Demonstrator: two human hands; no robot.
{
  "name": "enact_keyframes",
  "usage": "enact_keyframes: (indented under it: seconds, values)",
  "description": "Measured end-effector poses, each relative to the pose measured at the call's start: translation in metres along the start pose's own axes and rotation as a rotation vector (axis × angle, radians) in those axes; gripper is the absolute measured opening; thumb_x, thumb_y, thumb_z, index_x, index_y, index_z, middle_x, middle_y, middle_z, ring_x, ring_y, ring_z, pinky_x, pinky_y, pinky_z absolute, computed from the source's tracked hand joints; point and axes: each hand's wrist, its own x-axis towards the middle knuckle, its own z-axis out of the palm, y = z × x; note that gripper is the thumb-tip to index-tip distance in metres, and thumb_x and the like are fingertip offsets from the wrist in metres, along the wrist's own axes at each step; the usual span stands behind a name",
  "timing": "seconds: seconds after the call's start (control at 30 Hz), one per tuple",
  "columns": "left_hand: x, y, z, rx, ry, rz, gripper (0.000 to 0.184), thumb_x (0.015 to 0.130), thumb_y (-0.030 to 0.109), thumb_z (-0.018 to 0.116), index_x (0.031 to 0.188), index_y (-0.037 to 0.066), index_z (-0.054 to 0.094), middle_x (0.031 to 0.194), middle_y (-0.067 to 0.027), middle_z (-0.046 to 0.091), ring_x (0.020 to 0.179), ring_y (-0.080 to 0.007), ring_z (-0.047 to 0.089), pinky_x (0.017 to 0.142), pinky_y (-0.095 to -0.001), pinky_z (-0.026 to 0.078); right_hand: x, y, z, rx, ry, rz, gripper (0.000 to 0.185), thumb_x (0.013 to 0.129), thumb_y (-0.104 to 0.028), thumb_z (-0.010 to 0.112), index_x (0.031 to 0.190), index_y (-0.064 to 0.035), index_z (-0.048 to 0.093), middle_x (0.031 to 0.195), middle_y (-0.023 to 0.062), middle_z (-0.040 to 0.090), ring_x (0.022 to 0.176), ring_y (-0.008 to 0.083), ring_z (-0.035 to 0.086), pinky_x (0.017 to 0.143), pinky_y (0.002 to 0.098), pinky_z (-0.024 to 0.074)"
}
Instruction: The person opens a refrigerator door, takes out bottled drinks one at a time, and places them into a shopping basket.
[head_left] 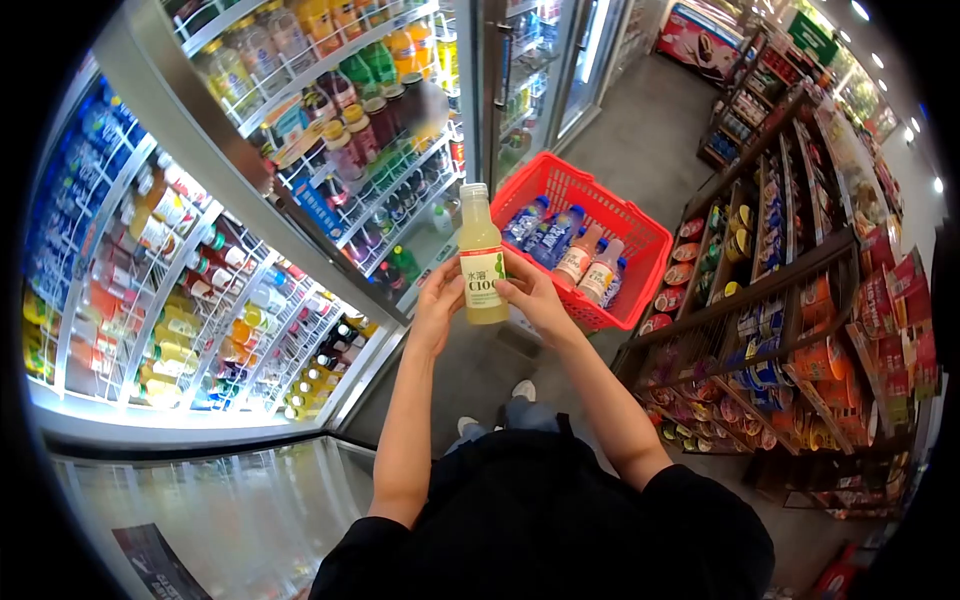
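Both hands hold one drink bottle [484, 262] upright in front of me. It has a white cap, pale yellow liquid and a label with a red band and "C100" on it. My left hand [437, 300] grips its left side, and my right hand [533, 297] is closed around the right side with the thumb on the label. Just beyond the right hand is a red shopping basket [640, 235]. Inside it lie blue-labelled bottles [553, 235] and pinkish bottles with pale labels [598, 275].
Lit drink fridges [215, 290] line the left, with a glass door [220, 510] swung open at lower left. Snack shelves [770, 310] run along the right. Grey floor [632, 125] stretches ahead between them, toward a red chest freezer [700, 45] at the far end.
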Motion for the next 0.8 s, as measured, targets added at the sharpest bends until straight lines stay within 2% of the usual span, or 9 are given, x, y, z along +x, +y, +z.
enact_keyframes:
  seconds: [0.13,0.17,0.27,0.4,0.47,0.6,0.67,0.73,0.8]
  values:
    - [0.031,-0.024,0.031,0.008,-0.060,0.007,0.044,0.098,0.016,0.056,0.138,0.001,0.045,0.125,-0.0084,0.058,0.115,-0.0168,0.057,0.097,-0.0320,0.047,0.005,-0.001,-0.046,-0.015,0.008,-0.054,0.065,0.094,-0.013,0.063,0.150,-0.0026,0.032,0.146,0.0119,0.044,0.124,0.0199,0.052,0.101,0.0345,0.0443]
    - [0.039,-0.030,0.039,0.005,-0.084,0.004,0.044,0.098,0.016,0.056,0.138,0.001,0.045,0.125,-0.0084,0.058,0.115,-0.0168,0.057,0.097,-0.0320,0.047,0.001,-0.001,-0.058,0.033,0.032,-0.017,0.071,0.092,-0.023,0.068,0.150,-0.0021,0.031,0.146,0.0122,0.044,0.131,0.0226,0.045,0.108,0.0371,0.0390]
    - [0.061,-0.043,0.058,0.067,-0.113,-0.031,0.043,0.097,0.014,0.057,0.137,0.001,0.046,0.126,-0.0095,0.059,0.115,-0.0168,0.058,0.097,-0.0314,0.047,0.000,-0.008,-0.083,0.003,0.066,-0.001,0.067,0.094,-0.016,0.064,0.150,-0.0028,0.030,0.148,0.0118,0.041,0.130,0.0224,0.047,0.106,0.0366,0.0403]
    - [0.087,-0.061,0.083,0.122,-0.165,-0.038,0.049,0.096,0.013,0.059,0.140,0.000,0.043,0.127,-0.0111,0.059,0.114,-0.0168,0.058,0.097,-0.0307,0.047,0.001,-0.011,-0.118,-0.033,0.152,-0.007,0.064,0.095,-0.013,0.062,0.150,-0.0040,0.031,0.147,0.0111,0.042,0.128,0.0217,0.048,0.105,0.0354,0.0416]
    - [0.098,-0.071,0.097,0.140,-0.183,-0.020,0.051,0.096,0.012,0.060,0.141,0.000,0.042,0.127,-0.0115,0.059,0.114,-0.0168,0.058,0.097,-0.0304,0.047,0.003,-0.006,-0.139,-0.067,0.208,-0.044,0.065,0.094,-0.010,0.061,0.150,-0.0019,0.029,0.145,0.0137,0.044,0.119,0.0213,0.055,0.096,0.0327,0.0486]
    - [0.109,-0.086,0.121,0.193,-0.187,-0.061,0.054,0.094,0.010,0.062,0.143,-0.001,0.040,0.127,-0.0117,0.059,0.115,-0.0173,0.057,0.096,-0.0307,0.047,0.002,0.001,-0.172,-0.106,0.260,-0.015,0.065,0.093,-0.007,0.061,0.151,-0.0042,0.030,0.142,0.0147,0.046,0.120,0.0216,0.054,0.095,0.0325,0.0489]
    - [0.112,-0.089,0.129,0.270,-0.245,-0.049,0.059,0.092,0.011,0.065,0.143,-0.003,0.039,0.131,-0.0124,0.058,0.119,-0.0189,0.056,0.100,-0.0317,0.044,-0.002,0.005,-0.174,-0.076,0.284,-0.012,0.065,0.093,-0.006,0.060,0.151,-0.0047,0.030,0.140,0.0141,0.048,0.121,0.0212,0.054,0.096,0.0325,0.0481]
    - [0.127,-0.106,0.137,0.276,-0.287,-0.084,0.057,0.092,0.008,0.064,0.143,-0.002,0.040,0.129,-0.0121,0.059,0.117,-0.0180,0.056,0.099,-0.0308,0.045,-0.002,0.006,-0.183,-0.094,0.381,0.025,0.063,0.094,-0.005,0.059,0.150,-0.0045,0.031,0.138,0.0133,0.050,0.120,0.0201,0.054,0.098,0.0320,0.0466]
    - [0.140,-0.122,0.141,0.434,-0.363,-0.114,0.056,0.092,0.006,0.063,0.143,-0.001,0.041,0.126,-0.0115,0.060,0.114,-0.0170,0.057,0.097,-0.0304,0.046,-0.002,0.015,-0.195,-0.067,0.429,0.053,0.061,0.094,-0.004,0.058,0.149,-0.0020,0.033,0.137,0.0137,0.051,0.121,0.0195,0.053,0.099,0.0320,0.0448]
